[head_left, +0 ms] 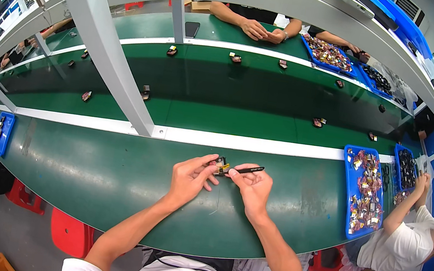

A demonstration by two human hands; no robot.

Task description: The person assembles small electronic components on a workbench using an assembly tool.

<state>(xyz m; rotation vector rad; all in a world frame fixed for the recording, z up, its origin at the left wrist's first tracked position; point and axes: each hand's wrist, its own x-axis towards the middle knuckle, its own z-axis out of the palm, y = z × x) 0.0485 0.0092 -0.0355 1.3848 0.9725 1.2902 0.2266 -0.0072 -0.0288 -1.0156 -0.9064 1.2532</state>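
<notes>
In front of me, above the green bench, my left hand [191, 178] pinches a small electronic assembly [221, 166] with yellow, black and reddish parts. The fingers cover part of it, so its exact form is hard to make out. My right hand [251, 189] grips slim black tweezers [249, 169], their back end sticking out to the right. Their front end reaches toward the assembly, and the tip is hidden between the fingers. Both hands are close together, with the assembly between them.
A blue tray [351, 226] of small wired parts stands right on the bench [108, 175]. A smaller blue tray [2, 146] sits far left. Beyond a white rail, a green conveyor belt [225, 85] carries several similar parts. A grey post [105, 33] rises left. People work around.
</notes>
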